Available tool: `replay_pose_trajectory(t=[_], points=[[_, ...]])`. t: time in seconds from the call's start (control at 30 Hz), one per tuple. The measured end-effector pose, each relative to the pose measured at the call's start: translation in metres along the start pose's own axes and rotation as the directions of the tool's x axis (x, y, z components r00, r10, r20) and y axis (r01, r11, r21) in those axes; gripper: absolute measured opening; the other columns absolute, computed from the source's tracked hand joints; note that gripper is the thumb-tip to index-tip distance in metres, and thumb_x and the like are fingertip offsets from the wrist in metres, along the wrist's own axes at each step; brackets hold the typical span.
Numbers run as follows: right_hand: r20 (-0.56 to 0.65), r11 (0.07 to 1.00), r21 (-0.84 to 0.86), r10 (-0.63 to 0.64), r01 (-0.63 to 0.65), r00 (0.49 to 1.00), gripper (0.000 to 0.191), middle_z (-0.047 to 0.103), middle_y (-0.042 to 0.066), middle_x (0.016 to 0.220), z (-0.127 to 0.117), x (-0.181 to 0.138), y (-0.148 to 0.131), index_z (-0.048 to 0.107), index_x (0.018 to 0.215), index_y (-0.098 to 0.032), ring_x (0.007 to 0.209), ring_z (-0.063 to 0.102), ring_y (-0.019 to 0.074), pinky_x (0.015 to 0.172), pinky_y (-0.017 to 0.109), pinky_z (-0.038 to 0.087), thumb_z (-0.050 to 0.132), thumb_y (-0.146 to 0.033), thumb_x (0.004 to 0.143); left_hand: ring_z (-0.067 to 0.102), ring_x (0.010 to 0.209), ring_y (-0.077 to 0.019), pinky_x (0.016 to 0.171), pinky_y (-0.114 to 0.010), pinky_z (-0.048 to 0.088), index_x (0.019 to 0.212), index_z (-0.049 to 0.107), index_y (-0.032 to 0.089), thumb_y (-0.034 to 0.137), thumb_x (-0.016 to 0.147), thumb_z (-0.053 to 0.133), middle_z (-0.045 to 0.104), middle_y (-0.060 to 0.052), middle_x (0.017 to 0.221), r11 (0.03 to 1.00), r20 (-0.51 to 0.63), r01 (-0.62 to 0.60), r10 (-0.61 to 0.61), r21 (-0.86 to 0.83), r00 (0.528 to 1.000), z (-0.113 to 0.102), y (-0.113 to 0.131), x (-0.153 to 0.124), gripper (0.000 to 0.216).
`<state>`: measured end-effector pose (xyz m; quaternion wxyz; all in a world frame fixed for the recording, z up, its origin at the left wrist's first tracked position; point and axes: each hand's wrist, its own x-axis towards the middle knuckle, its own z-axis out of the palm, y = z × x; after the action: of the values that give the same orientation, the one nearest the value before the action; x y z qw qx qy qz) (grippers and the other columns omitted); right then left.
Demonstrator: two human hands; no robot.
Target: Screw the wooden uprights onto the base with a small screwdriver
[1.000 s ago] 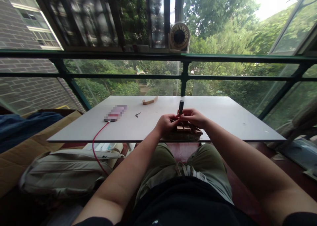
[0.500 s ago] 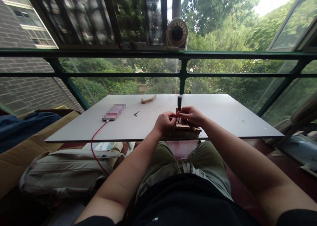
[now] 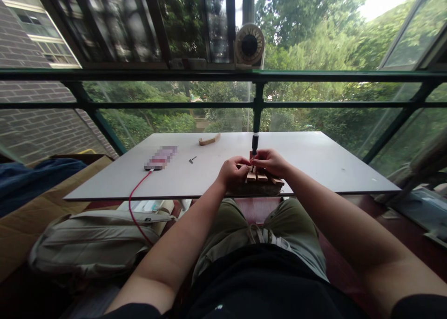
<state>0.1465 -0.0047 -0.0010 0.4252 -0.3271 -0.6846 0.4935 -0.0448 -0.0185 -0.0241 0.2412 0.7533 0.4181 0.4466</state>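
Observation:
A black-handled screwdriver (image 3: pixel 255 143) stands nearly upright, its tip down at a small wooden piece made of slats (image 3: pixel 261 176) near the table's front edge. My right hand (image 3: pixel 271 163) is closed, its thumb and fingers pinched at the shaft just below the handle. From the left, my left hand (image 3: pixel 232 171) comes close to the same spot, thumb and finger pinched together beside the shaft. What the left fingers hold, if anything, is too small to make out. Beneath the slats is a darker block (image 3: pixel 256 187), partly hidden by my left hand.
On the white table (image 3: pixel 307 170) lie a curved wooden piece (image 3: pixel 209 140), a small metal part (image 3: pixel 193 159) and a blurred-out phone (image 3: pixel 161 158) with a red cable (image 3: pixel 132 198). A grey bag (image 3: pixel 91 240) sits below left. A green railing (image 3: pixel 223 105) runs behind the table.
The screwdriver handle has shifted slightly right and now leans a little. The red bit visible between my fingertips earlier hardly shows now. Both hands stay at the wooden piece.

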Motion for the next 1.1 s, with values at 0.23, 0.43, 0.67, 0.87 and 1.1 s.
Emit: replay_pose_trajectory(t=[0.23, 0.43, 0.67, 0.87, 1.1], points=[[0.015, 1.000, 0.022, -0.023, 0.022, 1.000, 0.033, 0.061, -0.002, 0.066, 0.000, 0.000, 0.002, 0.059, 0.070, -0.016, 0.059, 0.055, 0.0110, 0.058, 0.026, 0.044, 0.081, -0.041, 0.066, 0.069, 0.076, -0.0183, 0.070, -0.025, 0.054, 0.093, 0.073, 0.013, 0.043, 0.079, 0.065, 0.075, -0.007, 0.086, 0.998, 0.068, -0.025, 0.030, -0.064, 0.997, 0.001, 0.000, 0.000, 0.034], [0.021, 0.999, 0.040, -0.021, 0.020, 1.000, 0.033, 0.062, -0.001, 0.066, 0.000, 0.001, 0.004, 0.061, 0.069, -0.017, 0.061, 0.057, 0.0124, 0.062, 0.028, 0.046, 0.081, -0.042, 0.066, 0.070, 0.078, -0.0198, 0.072, -0.026, 0.054, 0.094, 0.074, 0.013, 0.053, 0.078, 0.067, 0.075, -0.009, 0.085, 0.996, 0.086, -0.021, 0.028, -0.088, 0.996, 0.001, 0.001, 0.002, 0.044], [0.112, 0.998, 0.070, -0.005, -0.003, 0.994, 0.043, 0.068, 0.002, 0.078, -0.001, -0.003, -0.003, 0.072, 0.101, -0.016, 0.066, 0.058, 0.0122, 0.062, 0.026, 0.046, 0.079, -0.044, 0.069, 0.069, 0.083, -0.0201, 0.080, -0.028, 0.052, 0.091, 0.076, 0.014, 0.049, 0.080, 0.065, 0.076, -0.008, 0.089, 0.996, 0.089, -0.078, 0.082, -0.041, 0.993, -0.003, 0.002, 0.003, 0.038], [0.064, 0.998, 0.061, -0.005, 0.001, 0.998, 0.031, 0.070, 0.004, 0.078, 0.001, -0.003, -0.007, 0.074, 0.082, -0.015, 0.067, 0.060, 0.0122, 0.065, 0.027, 0.047, 0.081, -0.040, 0.066, 0.068, 0.084, -0.0192, 0.079, -0.027, 0.051, 0.091, 0.076, 0.014, 0.048, 0.084, 0.061, 0.075, -0.007, 0.089, 0.993, 0.124, -0.097, 0.105, -0.071, 0.987, -0.003, 0.001, 0.003, 0.038], [0.026, 0.999, 0.044, 0.007, -0.008, 1.000, 0.031, 0.069, 0.003, 0.075, 0.000, 0.000, 0.000, 0.070, 0.075, -0.015, 0.066, 0.060, 0.0134, 0.064, 0.028, 0.047, 0.083, -0.040, 0.063, 0.068, 0.084, -0.0200, 0.078, -0.028, 0.052, 0.093, 0.076, 0.012, 0.047, 0.080, 0.065, 0.075, -0.009, 0.091, 0.989, 0.150, -0.051, 0.072, -0.142, 0.986, -0.002, 0.001, 0.004, 0.039]])
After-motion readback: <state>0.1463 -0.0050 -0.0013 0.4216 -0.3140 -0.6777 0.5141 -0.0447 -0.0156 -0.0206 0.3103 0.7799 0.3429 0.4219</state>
